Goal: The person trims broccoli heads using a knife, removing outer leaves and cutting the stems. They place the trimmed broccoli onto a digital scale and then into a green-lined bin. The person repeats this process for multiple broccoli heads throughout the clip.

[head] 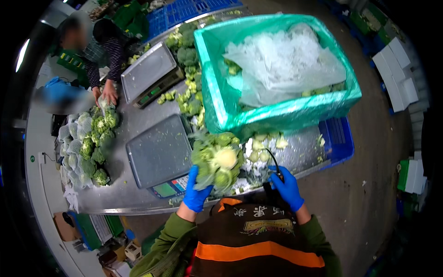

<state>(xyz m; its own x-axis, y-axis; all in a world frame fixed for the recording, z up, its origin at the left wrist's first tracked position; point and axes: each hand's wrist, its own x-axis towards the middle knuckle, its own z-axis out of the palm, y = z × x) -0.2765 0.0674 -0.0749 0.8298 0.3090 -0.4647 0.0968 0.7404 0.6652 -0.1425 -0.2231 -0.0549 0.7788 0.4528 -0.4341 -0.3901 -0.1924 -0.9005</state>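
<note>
My left hand, in a blue glove, grips a large broccoli head whose pale cut stem faces up toward me. In my right hand, also gloved in blue, is a knife with a thin, curved blade pointing away from me. The blade stays apart from the broccoli, to its right. Between my hands, cut stem pieces and leaf scraps lie on the metal table. A scale with a dark grey platform stands just left of the broccoli; its keypad and display face me.
A green-lined crate holds ice on plastic sheeting over broccoli. A blue crate is at the table's right end. Netted broccoli and bare heads lie left, near a co-worker's hands. Another scale stands further back.
</note>
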